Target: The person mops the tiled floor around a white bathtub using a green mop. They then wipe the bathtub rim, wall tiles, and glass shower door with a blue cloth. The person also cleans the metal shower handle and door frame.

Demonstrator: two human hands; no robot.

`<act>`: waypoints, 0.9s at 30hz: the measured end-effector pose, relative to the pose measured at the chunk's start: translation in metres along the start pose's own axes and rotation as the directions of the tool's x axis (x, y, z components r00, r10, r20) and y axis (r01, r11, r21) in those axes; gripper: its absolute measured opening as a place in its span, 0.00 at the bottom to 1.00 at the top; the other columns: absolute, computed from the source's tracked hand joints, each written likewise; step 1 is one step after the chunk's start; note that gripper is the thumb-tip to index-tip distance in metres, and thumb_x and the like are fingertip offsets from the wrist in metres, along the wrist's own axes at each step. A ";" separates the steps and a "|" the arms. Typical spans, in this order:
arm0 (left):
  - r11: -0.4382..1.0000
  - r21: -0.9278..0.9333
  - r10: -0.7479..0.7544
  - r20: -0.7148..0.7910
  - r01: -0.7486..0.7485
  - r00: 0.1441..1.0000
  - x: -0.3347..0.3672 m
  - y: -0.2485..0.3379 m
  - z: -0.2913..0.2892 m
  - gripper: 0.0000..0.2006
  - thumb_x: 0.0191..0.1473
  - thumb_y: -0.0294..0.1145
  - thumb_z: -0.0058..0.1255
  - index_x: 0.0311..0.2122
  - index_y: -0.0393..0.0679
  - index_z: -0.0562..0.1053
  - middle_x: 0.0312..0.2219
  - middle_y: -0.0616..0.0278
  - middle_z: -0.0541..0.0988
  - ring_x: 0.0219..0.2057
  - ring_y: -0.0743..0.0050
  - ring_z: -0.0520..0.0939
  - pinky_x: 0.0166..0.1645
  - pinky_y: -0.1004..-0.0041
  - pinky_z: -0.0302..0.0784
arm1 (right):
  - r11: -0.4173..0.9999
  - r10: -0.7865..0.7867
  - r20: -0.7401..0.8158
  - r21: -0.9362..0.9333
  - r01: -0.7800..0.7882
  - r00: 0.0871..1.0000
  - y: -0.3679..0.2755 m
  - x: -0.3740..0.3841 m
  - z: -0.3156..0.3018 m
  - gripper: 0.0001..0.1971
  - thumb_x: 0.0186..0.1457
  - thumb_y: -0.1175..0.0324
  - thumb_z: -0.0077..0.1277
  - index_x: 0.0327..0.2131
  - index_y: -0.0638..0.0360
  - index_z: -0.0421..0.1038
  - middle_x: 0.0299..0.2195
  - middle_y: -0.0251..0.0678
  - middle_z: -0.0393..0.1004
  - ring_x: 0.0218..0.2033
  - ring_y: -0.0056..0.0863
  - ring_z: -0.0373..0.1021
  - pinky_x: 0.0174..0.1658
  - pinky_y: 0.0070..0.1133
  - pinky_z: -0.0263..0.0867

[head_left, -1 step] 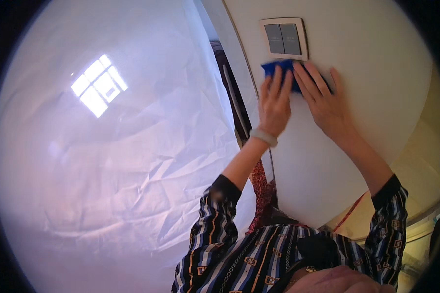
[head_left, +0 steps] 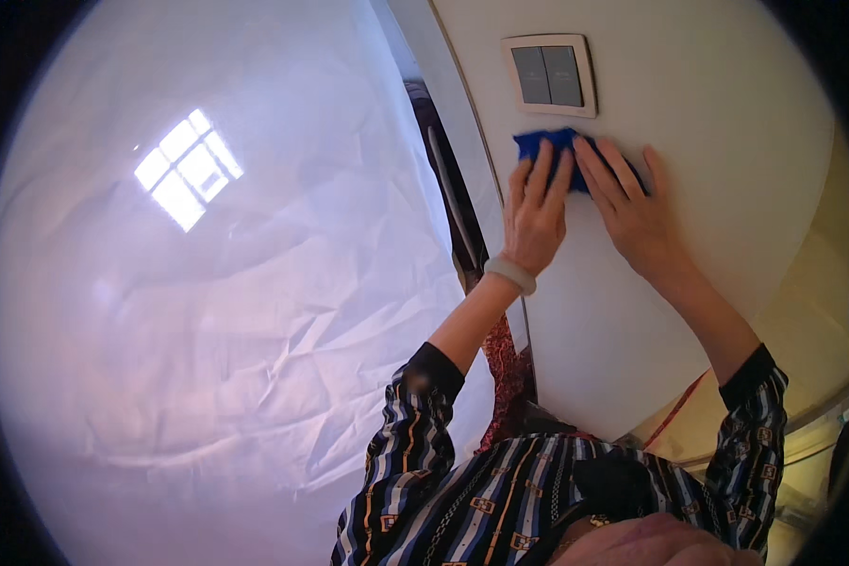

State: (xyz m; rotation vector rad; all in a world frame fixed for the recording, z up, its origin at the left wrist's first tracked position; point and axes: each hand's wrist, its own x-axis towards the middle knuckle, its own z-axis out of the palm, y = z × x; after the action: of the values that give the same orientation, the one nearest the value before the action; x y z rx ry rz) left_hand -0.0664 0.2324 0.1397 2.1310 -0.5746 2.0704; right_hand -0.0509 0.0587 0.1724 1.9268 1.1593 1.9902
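Note:
A blue cloth (head_left: pixel 560 139) lies against the pale wall panel (head_left: pixel 604 321), just below a double light switch (head_left: pixel 547 75). My left hand (head_left: pixel 536 219) rests on the cloth's left part with its fingers stretched out. On the right part, my right hand (head_left: pixel 638 215) lies flat, its fingers long and a little spread, the thumb turned toward the left hand. Both palms face the wall, and my fingers cover much of the cloth. The switch has two dark grey rockers in a light frame and stands a short way above the cloth.
A wrinkled white plastic sheet (head_left: pixel 208 349) covers the left side and reflects a window. Between the sheet and the panel's edge runs a dark gap (head_left: pixel 455 189), with red patterned fabric (head_left: pixel 507 377) lower down. A yellowish surface (head_left: pixel 792 321) is at the right.
Both hands and the blue cloth have slid slightly down the wall and a touch to the right, away from the light switch. The fingers stay stretched on the cloth.

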 end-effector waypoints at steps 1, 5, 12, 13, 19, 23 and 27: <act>0.997 -0.056 0.043 -0.025 -0.045 0.999 -0.009 0.014 -0.003 0.25 0.41 0.15 0.52 0.50 0.41 0.74 0.50 0.50 0.73 0.48 0.49 0.72 0.53 0.61 0.68 | 0.999 0.005 -0.054 -0.034 -0.007 0.999 0.001 -0.024 -0.007 0.21 0.50 0.68 0.51 0.50 0.58 0.70 0.59 0.26 0.61 0.56 0.26 0.56 0.56 0.31 0.50; 0.967 -0.075 0.219 -0.237 -0.242 0.947 0.092 -0.014 0.002 0.20 0.39 0.15 0.53 0.41 0.44 0.79 0.45 0.54 0.76 0.46 0.56 0.74 0.52 0.63 0.67 | 0.992 0.029 -0.319 -0.108 -0.066 0.947 0.059 0.032 0.016 0.20 0.48 0.68 0.52 0.47 0.48 0.75 0.53 0.17 0.66 0.45 0.21 0.58 0.49 0.22 0.51; 0.992 -0.093 0.058 -0.267 -0.085 0.962 0.124 -0.038 0.015 0.26 0.43 0.17 0.49 0.51 0.44 0.72 0.50 0.51 0.71 0.49 0.49 0.70 0.54 0.58 0.66 | 0.992 0.099 -0.175 -0.057 -0.111 0.980 0.068 0.097 0.009 0.23 0.49 0.71 0.50 0.51 0.58 0.68 0.53 0.34 0.64 0.53 0.34 0.60 0.54 0.30 0.58; 0.989 -0.138 0.006 -0.291 -0.048 0.957 0.117 -0.040 0.032 0.28 0.40 0.15 0.50 0.51 0.43 0.71 0.51 0.50 0.69 0.48 0.45 0.70 0.54 0.57 0.66 | 0.987 0.112 -0.185 -0.095 -0.131 0.976 0.069 0.090 0.020 0.24 0.48 0.72 0.49 0.52 0.53 0.70 0.53 0.28 0.65 0.53 0.31 0.60 0.53 0.26 0.60; 0.963 -0.261 -0.055 0.038 0.063 0.998 -0.004 -0.027 0.037 0.25 0.32 0.15 0.49 0.43 0.37 0.73 0.40 0.48 0.71 0.43 0.43 0.70 0.51 0.54 0.65 | 0.987 -0.026 0.072 0.162 0.014 0.997 0.027 -0.005 0.040 0.22 0.50 0.74 0.48 0.52 0.57 0.69 0.54 0.31 0.65 0.53 0.31 0.60 0.55 0.26 0.61; 0.935 -0.353 -0.036 -0.001 0.034 0.999 0.015 -0.025 0.026 0.25 0.29 0.13 0.49 0.40 0.39 0.76 0.42 0.49 0.72 0.45 0.46 0.71 0.52 0.56 0.65 | 0.983 -0.039 0.012 0.179 0.036 0.999 0.038 -0.020 0.032 0.22 0.50 0.72 0.49 0.51 0.57 0.70 0.54 0.31 0.65 0.52 0.29 0.60 0.55 0.26 0.61; 0.981 -0.180 0.005 -0.341 -0.071 0.940 0.091 -0.035 0.019 0.23 0.35 0.15 0.48 0.42 0.41 0.76 0.43 0.51 0.73 0.46 0.52 0.71 0.53 0.60 0.64 | 0.998 0.039 -0.198 0.053 -0.029 0.980 0.066 0.054 0.024 0.22 0.51 0.71 0.49 0.52 0.56 0.70 0.57 0.31 0.62 0.57 0.30 0.57 0.58 0.27 0.57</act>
State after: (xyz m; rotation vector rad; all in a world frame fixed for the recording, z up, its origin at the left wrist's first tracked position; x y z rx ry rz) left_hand -0.0365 0.2414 0.2341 1.6220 -0.7342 2.2310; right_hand -0.0124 0.0547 0.2515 1.8152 1.2395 2.2355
